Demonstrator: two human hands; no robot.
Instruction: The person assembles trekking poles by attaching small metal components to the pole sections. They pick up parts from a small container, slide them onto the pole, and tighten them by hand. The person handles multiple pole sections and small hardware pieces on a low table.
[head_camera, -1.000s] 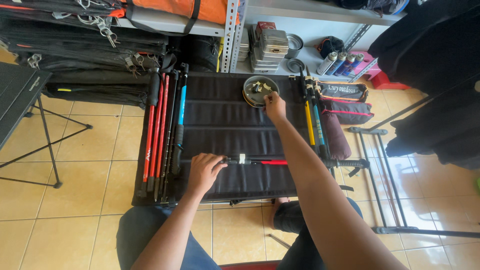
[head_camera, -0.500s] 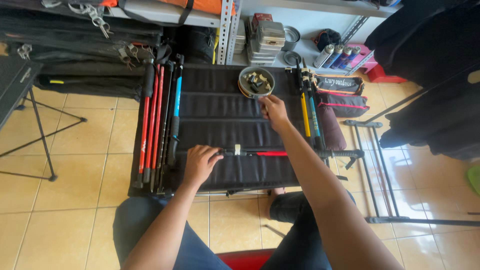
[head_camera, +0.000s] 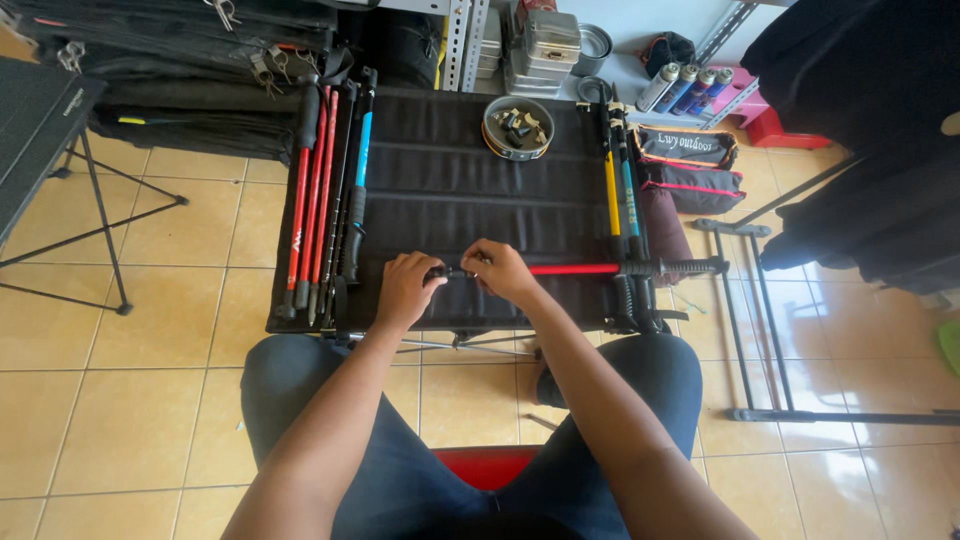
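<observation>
A red and black trekking pole (head_camera: 575, 269) lies crosswise on the near part of a black folding table (head_camera: 470, 190). My left hand (head_camera: 407, 288) grips its black left end. Beside it, my right hand (head_camera: 499, 268) pinches the pole at a small fitting just right of the left hand. Both hands rest close together near the table's front edge. A round metal bowl (head_camera: 517, 127) with small dark parts stands at the far side of the table.
Several red, black and blue poles (head_camera: 325, 200) lie along the table's left edge. Yellow and blue poles (head_camera: 620, 195) lie along its right edge. Black bags (head_camera: 180, 60) are stacked at the back left, a folding stand (head_camera: 60, 170) at left, a metal frame (head_camera: 760, 330) at right.
My right hand drew back from the metal bowl to the pole and now meets the left hand there. The view tilted down a little.
</observation>
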